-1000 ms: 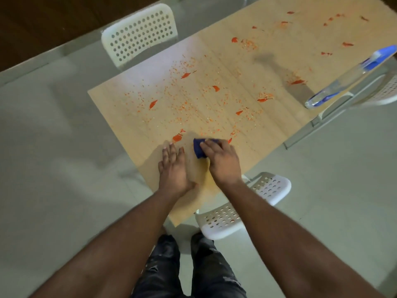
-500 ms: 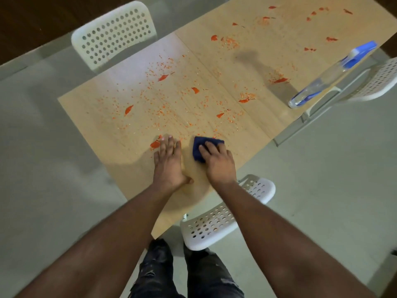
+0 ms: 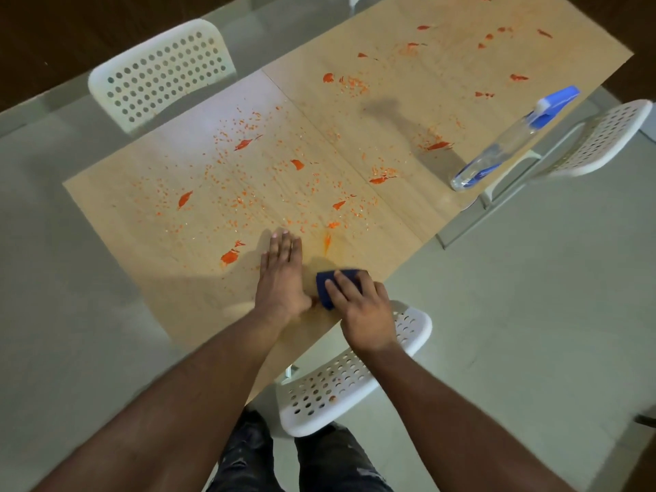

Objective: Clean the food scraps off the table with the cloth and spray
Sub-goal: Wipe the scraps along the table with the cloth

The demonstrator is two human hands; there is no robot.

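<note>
A folded dark blue cloth [image 3: 328, 284] lies on the light wooden table [image 3: 149, 207] near its front edge, pressed down under the fingers of my right hand [image 3: 360, 307]. My left hand [image 3: 282, 275] rests flat on the tabletop just left of the cloth, fingers together and pointing away. Orange food scraps [image 3: 248, 186] are strewn over most of the table, with a larger piece [image 3: 230, 256] left of my left hand and an orange smear [image 3: 326, 241] just beyond the cloth. A clear spray bottle [image 3: 504, 150] with a blue head stands at the table's right edge.
A white perforated chair [image 3: 351, 374] sits tucked at the front edge below my hands. Another white chair [image 3: 159, 72] stands at the far side, and a third white chair [image 3: 600, 136] is at the right beside the bottle. Grey floor surrounds the table.
My right hand has dragged the cloth back toward the front edge, leaving an orange smear where it was. My left hand stays flat beside it. The camera view has shifted.
</note>
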